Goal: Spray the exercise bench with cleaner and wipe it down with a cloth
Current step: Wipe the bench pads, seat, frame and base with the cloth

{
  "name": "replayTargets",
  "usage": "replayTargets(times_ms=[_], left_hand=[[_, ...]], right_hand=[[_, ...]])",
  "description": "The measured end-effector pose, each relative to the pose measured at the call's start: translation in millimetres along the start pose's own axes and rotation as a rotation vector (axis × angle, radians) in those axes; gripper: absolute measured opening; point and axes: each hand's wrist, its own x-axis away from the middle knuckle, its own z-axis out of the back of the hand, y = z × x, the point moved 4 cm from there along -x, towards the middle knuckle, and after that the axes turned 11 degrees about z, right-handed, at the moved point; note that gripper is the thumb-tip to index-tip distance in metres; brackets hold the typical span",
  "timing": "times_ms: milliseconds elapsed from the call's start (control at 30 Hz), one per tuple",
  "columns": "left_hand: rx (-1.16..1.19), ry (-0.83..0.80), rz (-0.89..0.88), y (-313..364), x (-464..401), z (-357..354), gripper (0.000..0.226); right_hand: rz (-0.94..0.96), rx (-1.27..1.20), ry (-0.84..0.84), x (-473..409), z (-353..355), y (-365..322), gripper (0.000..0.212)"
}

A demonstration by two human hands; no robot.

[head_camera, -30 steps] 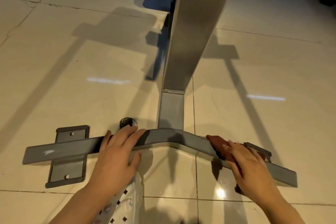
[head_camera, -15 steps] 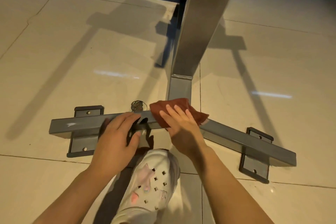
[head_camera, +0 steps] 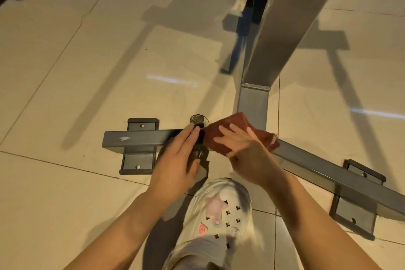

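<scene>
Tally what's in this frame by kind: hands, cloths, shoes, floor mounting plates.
Hands: 2, left hand and right hand
Cloths: 1, red-brown cloth
Shoes: 1, white clog
Floor mounting plates: 2, left plate and right plate
Total: 6

cloth (head_camera: 238, 136) – rust-red | bench base bar (head_camera: 140, 138) – grey | shoe (head_camera: 217, 215) – white | floor (head_camera: 65, 72) – beige

We see the base bar (head_camera: 140, 139) lying across the floor (head_camera: 65, 72), its upright (head_camera: 254, 105) rising at the far side, the left hand (head_camera: 177, 160) resting on it left of the cloth (head_camera: 221, 138) under the right hand (head_camera: 243, 149), with a shoe (head_camera: 217, 215) nearer.
</scene>
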Motion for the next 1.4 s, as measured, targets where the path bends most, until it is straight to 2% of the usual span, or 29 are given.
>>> replayTargets(times_ms=[67, 133, 200, 267, 367, 433, 500, 600, 667, 767, 867, 933, 1000, 1067, 1100, 1167, 1200, 1267, 1333, 1400], left_hand=[[-0.009, -0.026, 0.013, -10, -3, 5, 0.075], [-0.105, 0.02, -0.015, -25, -12, 15, 0.067], [-0.237, 0.083, -0.044, -37, -26, 30, 0.051], [-0.301, 0.078, -0.09, -40, -36, 39, 0.033], [-0.278, 0.049, -0.18, -29, -40, 37, 0.011], [-0.182, 0.06, -0.126, -19, -40, 36, 0.02], [-0.038, 0.087, -0.062, -4, -45, 39, 0.021], [0.179, 0.078, -0.014, 22, -62, 52, 0.017], [0.175, 0.101, -0.062, 45, -75, 66, 0.018], [0.102, 0.208, -0.23, 71, -83, 87, 0.019], [-0.059, 0.261, -0.316, 71, -75, 88, 0.021], [-0.053, 0.207, -0.351, 54, -56, 76, 0.024], [-0.063, 0.103, -0.251, 18, -33, 57, 0.031], [-0.22, -0.001, -0.195, -18, -3, 41, 0.025], [-0.256, -0.03, -0.157, -33, 10, 36, 0.024], [-0.355, 0.064, -0.162, -43, 21, 37, 0.026], [-0.358, 0.076, -0.143, -43, 18, 35, 0.026], [-0.302, 0.116, -0.227, -22, 3, 30, 0.025], [-0.333, 0.061, -0.358, 1, -24, 9, 0.036], [-0.535, -0.07, -0.44, 18, -55, -17, 0.051]], right_hand=[[0.06, 0.0, -0.153, -36, -15, -24, 0.049], [0.104, -0.013, -0.223, -62, -20, -42, 0.047], [0.061, -0.102, -0.182, -72, -13, -46, 0.037], [0.015, -0.165, -0.148, -68, -9, -43, 0.027], [-0.021, 0.058, -0.044, -54, -13, -38, 0.03], [-0.036, 0.209, 0.152, -47, -11, -35, 0.032], [-0.073, 0.249, 0.377, -41, 4, -33, 0.026], [-0.176, 0.236, 0.509, -31, 41, -29, 0.021], [-0.198, 0.273, 0.523, -23, 64, -21, 0.019], [-0.179, 0.386, 0.545, -13, 90, -14, 0.02], [-0.004, 0.444, 0.534, -8, 95, -16, 0.03], [0.094, 0.386, 0.431, -4, 73, -20, 0.03], [0.081, 0.378, 0.196, -2, 25, -23, 0.033], [0.017, 0.364, 0.008, 0, -25, -27, 0.053], [-0.002, 0.335, -0.001, 0, -37, -28, 0.061], [-0.009, 0.246, 0.087, -4, -40, -29, 0.056], [-0.007, 0.198, 0.14, -5, -36, -27, 0.049], [0.004, 0.133, 0.251, -2, -26, -23, 0.037], [-0.019, 0.096, 0.36, 8, -14, -12, 0.029], [-0.137, 0.01, 0.434, 19, -2, 7, 0.027]])
